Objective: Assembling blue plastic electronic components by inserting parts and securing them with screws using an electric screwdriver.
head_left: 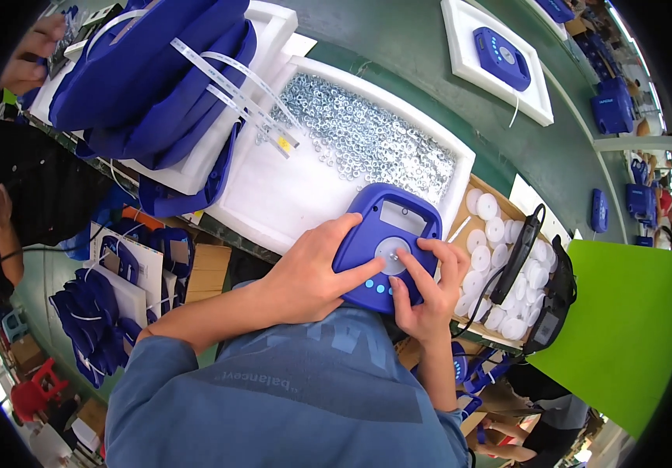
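A blue plastic housing [357, 251] leans tilted against my lap at the front edge of the bench. It has a rectangular cutout, a pale round disc [384, 250] and a row of light-blue dots. My left hand [310, 271] is closed on its left side, with the index finger stretched toward the disc. Closed around the lower right of the housing, my right hand [432, 295] puts a fingertip on a small silvery metal piece at the disc's centre. The exact kind of that piece is hard to make out under the finger.
A white foam tray [254, 199] of small metal rings [359, 129] lies ahead. To its right stands a cardboard box of white plastic discs [486, 207], with a black corded tool [522, 257] across it. Stacked blue housings [149, 70] rise at left. Other people's hands show at far left.
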Available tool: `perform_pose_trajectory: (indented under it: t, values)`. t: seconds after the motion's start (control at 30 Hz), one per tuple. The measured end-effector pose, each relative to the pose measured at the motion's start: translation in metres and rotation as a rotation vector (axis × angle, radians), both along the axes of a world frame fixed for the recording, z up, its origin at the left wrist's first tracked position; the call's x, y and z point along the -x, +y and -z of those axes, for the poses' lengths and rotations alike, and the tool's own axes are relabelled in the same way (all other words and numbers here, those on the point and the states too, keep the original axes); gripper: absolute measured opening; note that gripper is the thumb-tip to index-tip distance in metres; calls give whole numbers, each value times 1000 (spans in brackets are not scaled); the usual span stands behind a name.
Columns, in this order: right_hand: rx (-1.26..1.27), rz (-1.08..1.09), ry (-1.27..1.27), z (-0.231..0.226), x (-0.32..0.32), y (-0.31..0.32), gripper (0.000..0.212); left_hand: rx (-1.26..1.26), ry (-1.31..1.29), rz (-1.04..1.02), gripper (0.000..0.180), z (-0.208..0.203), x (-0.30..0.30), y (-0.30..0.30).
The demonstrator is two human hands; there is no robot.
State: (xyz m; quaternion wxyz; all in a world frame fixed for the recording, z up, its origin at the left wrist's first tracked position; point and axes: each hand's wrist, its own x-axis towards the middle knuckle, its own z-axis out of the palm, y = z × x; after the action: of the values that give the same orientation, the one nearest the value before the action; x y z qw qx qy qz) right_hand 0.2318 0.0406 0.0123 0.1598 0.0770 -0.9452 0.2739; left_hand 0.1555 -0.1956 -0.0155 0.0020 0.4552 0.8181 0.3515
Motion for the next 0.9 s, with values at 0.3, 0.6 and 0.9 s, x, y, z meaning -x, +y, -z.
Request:
perform_pose_trajectory:
  t: [0.3, 0.6, 0.9]
  values:
    - [49, -94, -70, -12, 17, -11, 42, 115, -78, 18, 71, -18, 9, -27]
    - [-93, 122, -81, 25, 121, 67, 20, 67, -73, -35, 66, -20, -1, -15]
    - [55, 163, -70, 43, 144, 50, 5, 159, -159, -102, 76, -30, -2, -20]
